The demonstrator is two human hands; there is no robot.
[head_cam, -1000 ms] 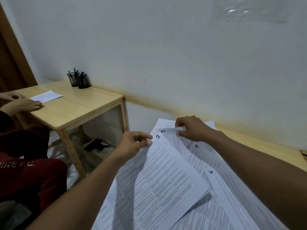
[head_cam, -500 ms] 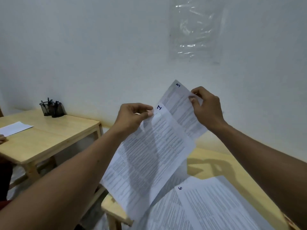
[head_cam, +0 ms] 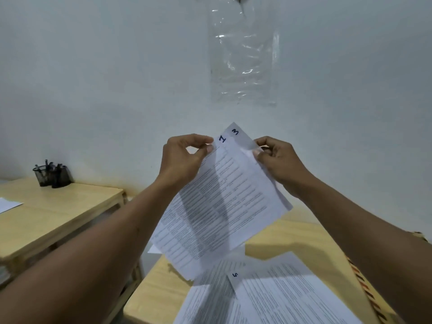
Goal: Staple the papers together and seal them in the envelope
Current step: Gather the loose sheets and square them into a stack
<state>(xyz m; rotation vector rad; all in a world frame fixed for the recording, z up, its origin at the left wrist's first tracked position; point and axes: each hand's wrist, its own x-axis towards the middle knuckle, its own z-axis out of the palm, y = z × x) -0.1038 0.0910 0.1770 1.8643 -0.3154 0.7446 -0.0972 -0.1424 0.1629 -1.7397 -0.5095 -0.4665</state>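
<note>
Pinches sheet 1 (head_cam: 222,202) by its top corner in left hand (head_cam: 184,157), sheet 3 (head_cam: 236,132) just behind in right hand (head_cam: 278,160); lets both hang long-axis down-left above table (head_cam: 292,237) (3's corner poking higher); likely calls for squaring tops before stapling.

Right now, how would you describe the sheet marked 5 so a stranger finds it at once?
Start at the near wooden table. Printed sheets lie spread on it, the sheet marked 5 on top at the right. Only it shows a handwritten 5 in its upper left corner; sheet 1 and sheet 3 are held up by the left hand and right hand.
</note>
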